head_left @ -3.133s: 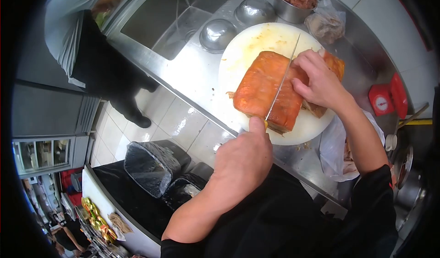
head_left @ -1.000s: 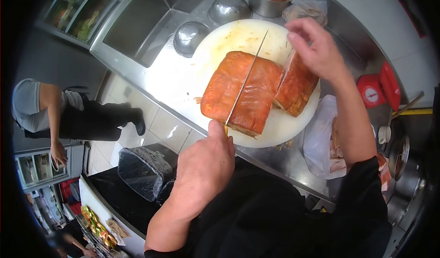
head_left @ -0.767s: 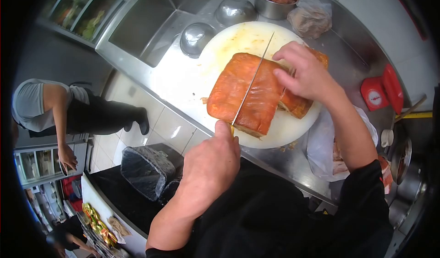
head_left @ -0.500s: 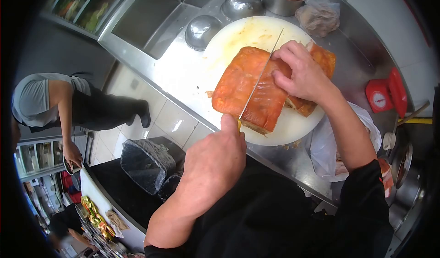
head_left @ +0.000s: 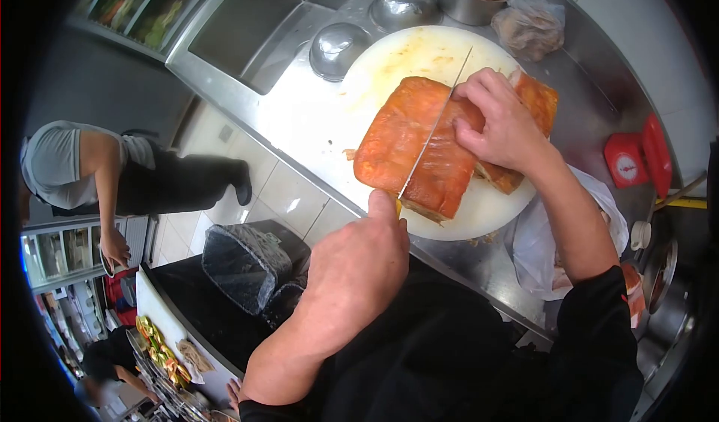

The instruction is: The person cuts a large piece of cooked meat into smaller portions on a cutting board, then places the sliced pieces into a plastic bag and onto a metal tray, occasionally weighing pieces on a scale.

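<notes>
The left hand (head_left: 359, 268) is closed round one knife (head_left: 430, 134), its blade across the larger of two meat blocks (head_left: 393, 137). The right hand (head_left: 498, 119) rests half-curled on that block, thumb and fingers apart. One board (head_left: 419, 51) bears both. Around: two bowls (head_left: 338, 51), one pot (head_left: 466, 8), one red scale (head_left: 623, 160), its dial unreadably small.

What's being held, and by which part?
Left hand holds the knife by its handle, mostly hidden in the grip. Right hand is on the meat slab; can't tell if it's gripping.
</notes>
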`<move>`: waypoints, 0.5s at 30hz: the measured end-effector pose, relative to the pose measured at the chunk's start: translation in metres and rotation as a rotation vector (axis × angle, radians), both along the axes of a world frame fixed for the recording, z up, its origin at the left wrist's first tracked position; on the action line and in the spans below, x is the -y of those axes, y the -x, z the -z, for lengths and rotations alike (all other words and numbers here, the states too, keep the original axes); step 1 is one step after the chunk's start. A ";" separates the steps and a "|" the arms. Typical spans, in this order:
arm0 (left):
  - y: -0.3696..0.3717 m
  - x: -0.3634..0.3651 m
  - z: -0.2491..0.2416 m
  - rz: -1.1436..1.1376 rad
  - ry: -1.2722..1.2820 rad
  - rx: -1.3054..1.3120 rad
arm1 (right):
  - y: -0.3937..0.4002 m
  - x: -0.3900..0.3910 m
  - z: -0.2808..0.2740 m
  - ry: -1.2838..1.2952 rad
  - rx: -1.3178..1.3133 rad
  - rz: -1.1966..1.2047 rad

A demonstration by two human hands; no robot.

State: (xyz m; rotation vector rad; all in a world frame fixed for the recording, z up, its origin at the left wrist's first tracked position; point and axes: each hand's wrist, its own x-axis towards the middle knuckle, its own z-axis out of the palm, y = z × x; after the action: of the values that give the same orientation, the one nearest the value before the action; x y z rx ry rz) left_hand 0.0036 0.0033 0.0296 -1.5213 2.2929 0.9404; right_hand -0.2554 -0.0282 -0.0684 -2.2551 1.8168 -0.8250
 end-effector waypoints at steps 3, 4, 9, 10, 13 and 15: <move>0.000 0.001 -0.003 0.003 -0.018 0.003 | 0.000 0.000 0.001 -0.007 0.011 0.007; 0.000 0.001 -0.004 0.009 -0.018 -0.003 | 0.000 0.000 0.002 -0.004 0.004 0.007; 0.001 0.002 -0.007 0.009 -0.030 -0.014 | -0.002 0.001 0.001 0.013 -0.010 0.004; 0.002 0.001 -0.002 -0.012 -0.023 -0.020 | -0.002 0.001 0.001 0.010 -0.013 0.002; 0.001 -0.001 0.001 -0.032 -0.011 -0.028 | -0.002 0.001 0.001 0.017 -0.018 -0.002; 0.001 -0.001 0.002 -0.030 -0.016 -0.028 | -0.002 0.001 0.002 0.034 -0.019 -0.010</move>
State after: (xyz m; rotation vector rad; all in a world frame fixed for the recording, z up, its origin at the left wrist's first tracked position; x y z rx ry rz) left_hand 0.0024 0.0041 0.0272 -1.5496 2.2822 0.9913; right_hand -0.2538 -0.0294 -0.0708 -2.2979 1.8119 -0.8422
